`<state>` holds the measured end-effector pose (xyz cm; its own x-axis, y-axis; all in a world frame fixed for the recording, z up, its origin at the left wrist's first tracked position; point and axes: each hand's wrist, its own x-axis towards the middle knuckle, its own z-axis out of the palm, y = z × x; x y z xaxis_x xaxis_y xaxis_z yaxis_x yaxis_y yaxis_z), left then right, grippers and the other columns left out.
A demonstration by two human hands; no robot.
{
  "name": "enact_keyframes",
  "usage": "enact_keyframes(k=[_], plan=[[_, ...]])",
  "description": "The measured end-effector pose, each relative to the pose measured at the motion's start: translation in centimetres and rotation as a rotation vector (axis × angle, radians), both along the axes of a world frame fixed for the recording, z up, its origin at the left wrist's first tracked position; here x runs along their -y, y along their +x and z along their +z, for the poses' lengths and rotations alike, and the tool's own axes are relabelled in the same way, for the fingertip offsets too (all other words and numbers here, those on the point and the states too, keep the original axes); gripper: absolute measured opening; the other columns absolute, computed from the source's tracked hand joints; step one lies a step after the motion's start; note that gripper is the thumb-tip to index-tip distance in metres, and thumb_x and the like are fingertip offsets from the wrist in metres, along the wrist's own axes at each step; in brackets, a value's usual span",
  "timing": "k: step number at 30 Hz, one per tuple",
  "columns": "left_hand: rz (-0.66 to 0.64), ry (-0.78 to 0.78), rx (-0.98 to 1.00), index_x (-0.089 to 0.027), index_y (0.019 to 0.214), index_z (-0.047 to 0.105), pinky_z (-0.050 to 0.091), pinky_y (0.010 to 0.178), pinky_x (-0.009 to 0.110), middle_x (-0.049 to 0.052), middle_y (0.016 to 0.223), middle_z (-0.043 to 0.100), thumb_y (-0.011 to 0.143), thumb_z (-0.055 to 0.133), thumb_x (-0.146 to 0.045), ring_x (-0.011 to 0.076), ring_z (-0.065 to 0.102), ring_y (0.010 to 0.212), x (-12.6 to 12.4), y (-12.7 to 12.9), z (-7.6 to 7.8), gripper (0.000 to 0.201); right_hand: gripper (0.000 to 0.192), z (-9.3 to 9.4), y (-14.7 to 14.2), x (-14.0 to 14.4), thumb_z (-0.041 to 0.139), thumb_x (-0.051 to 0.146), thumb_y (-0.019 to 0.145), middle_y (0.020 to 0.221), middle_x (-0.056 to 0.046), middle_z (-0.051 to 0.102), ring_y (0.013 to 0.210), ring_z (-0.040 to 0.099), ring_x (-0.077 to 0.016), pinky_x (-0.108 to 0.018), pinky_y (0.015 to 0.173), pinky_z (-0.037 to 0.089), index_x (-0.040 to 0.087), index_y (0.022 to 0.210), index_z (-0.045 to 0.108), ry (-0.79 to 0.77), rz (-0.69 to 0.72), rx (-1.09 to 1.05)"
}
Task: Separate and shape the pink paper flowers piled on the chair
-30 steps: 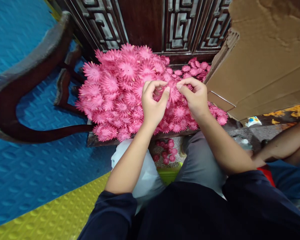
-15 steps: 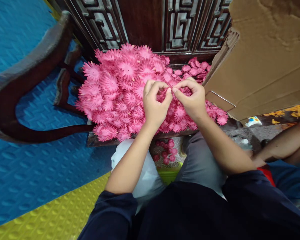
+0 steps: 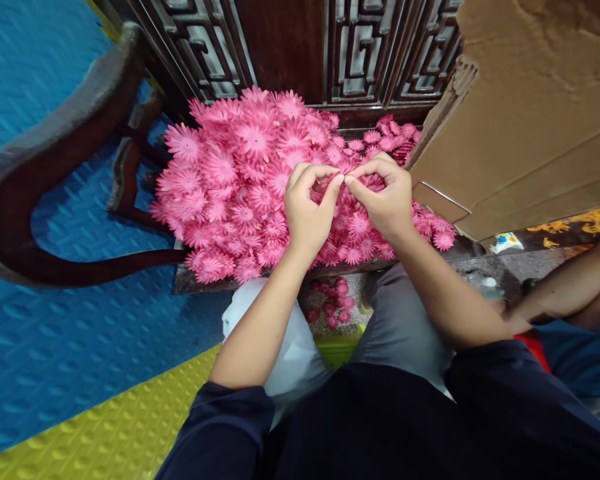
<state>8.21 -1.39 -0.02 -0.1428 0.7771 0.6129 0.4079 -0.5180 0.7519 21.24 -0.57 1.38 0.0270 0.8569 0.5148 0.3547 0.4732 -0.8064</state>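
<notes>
My left hand (image 3: 309,203) is closed in a pinch, thumb against forefinger, above a heap of pink artificial flowers (image 3: 220,170). Close beside it, my right hand (image 3: 386,197) makes a similar pinch, and the fingertips of both almost meet. What they pinch is too small to make out against the pink behind. The flowers, with many narrow petals, are piled on a dark wooden bench (image 3: 207,285) and spread behind and under both hands. A smaller cluster of pink flowers (image 3: 400,137) lies farther right, partly hidden by cardboard.
A large cardboard box (image 3: 540,127) stands on the right. The bench's curved wooden armrest (image 3: 10,220) is at left, its carved backrest (image 3: 283,53) behind. More pink flowers (image 3: 337,303) lie on the floor between my knees. Another person's bare leg (image 3: 565,287) shows at right.
Both hands stay almost in place. The left has shifted very slightly, and its fingertips sit a little differently against the right's. The flower heap looks the same.
</notes>
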Motion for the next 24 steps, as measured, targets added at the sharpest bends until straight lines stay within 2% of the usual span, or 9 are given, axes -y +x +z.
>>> enact_keyframes(k=[9, 13, 16, 19, 21, 24], plan=[[0.035, -0.009, -0.007, -0.023, 0.083, 0.061, 0.046, 0.070, 0.026, -0.001, 0.083, 0.064, 0.080, 0.063, -0.025, 0.0120, 0.057, 0.077, 0.1, 0.0, -0.3, 0.005, 0.011, 0.1, -0.1, 0.1, 0.068, 0.030, 0.068, 0.061, 0.004, 0.052, 0.062, 0.048, -0.0087, -0.033, 0.071, 0.047, 0.021, 0.063, 0.064, 0.010, -0.024, -0.011], [0.056, 0.003, 0.052, -0.023, 0.092, 0.056, 0.045, 0.072, 0.027, 0.000, 0.088, 0.061, 0.079, 0.064, -0.035, 0.0127, 0.056, 0.079, 0.1, 0.0, -0.5, 0.018, 0.013, -0.2, -0.1, -0.1, 0.070, 0.032, 0.066, 0.063, 0.004, 0.058, 0.063, 0.052, -0.0091, -0.031, 0.070, 0.048, 0.021, 0.064, 0.064, -0.028, -0.024, -0.097], [0.125, 0.022, 0.118, -0.024, 0.100, 0.052, 0.042, 0.080, 0.030, 0.002, 0.094, 0.057, 0.084, 0.054, -0.045, 0.0143, 0.055, 0.087, 0.0, 0.0, -0.6, 0.026, 0.014, -1.3, 0.4, -1.4, 0.071, 0.036, 0.065, 0.067, 0.004, 0.063, 0.064, 0.055, -0.0093, -0.032, 0.074, 0.049, 0.023, 0.067, 0.066, -0.120, -0.073, -0.292], [0.173, 0.031, 0.170, -0.024, 0.102, 0.049, 0.041, 0.084, 0.031, 0.003, 0.091, 0.054, 0.087, 0.045, -0.049, 0.0150, 0.054, 0.088, -0.1, 0.0, -0.8, 0.029, 0.017, -2.8, 1.1, -3.3, 0.073, 0.037, 0.061, 0.068, 0.004, 0.065, 0.068, 0.057, -0.0103, -0.034, 0.079, 0.048, 0.022, 0.064, 0.066, -0.224, -0.156, -0.442], [0.177, 0.028, 0.179, -0.024, 0.101, 0.048, 0.041, 0.083, 0.031, 0.002, 0.088, 0.053, 0.087, 0.044, -0.050, 0.0147, 0.053, 0.085, -0.3, 0.0, -1.1, 0.030, 0.021, -3.6, 1.3, -4.5, 0.074, 0.041, 0.060, 0.069, 0.003, 0.065, 0.068, 0.058, -0.0108, -0.035, 0.081, 0.048, 0.021, 0.063, 0.065, -0.279, -0.184, -0.439], [0.166, -0.001, 0.146, -0.023, 0.099, 0.049, 0.042, 0.079, 0.029, 0.002, 0.087, 0.054, 0.087, 0.045, -0.050, 0.0139, 0.053, 0.082, -0.5, 0.1, -1.6, 0.030, 0.026, -4.5, 1.3, -5.8, 0.074, 0.045, 0.059, 0.072, 0.001, 0.067, 0.073, 0.059, -0.0124, -0.036, 0.087, 0.047, 0.020, 0.064, 0.065, -0.283, -0.182, -0.379]])
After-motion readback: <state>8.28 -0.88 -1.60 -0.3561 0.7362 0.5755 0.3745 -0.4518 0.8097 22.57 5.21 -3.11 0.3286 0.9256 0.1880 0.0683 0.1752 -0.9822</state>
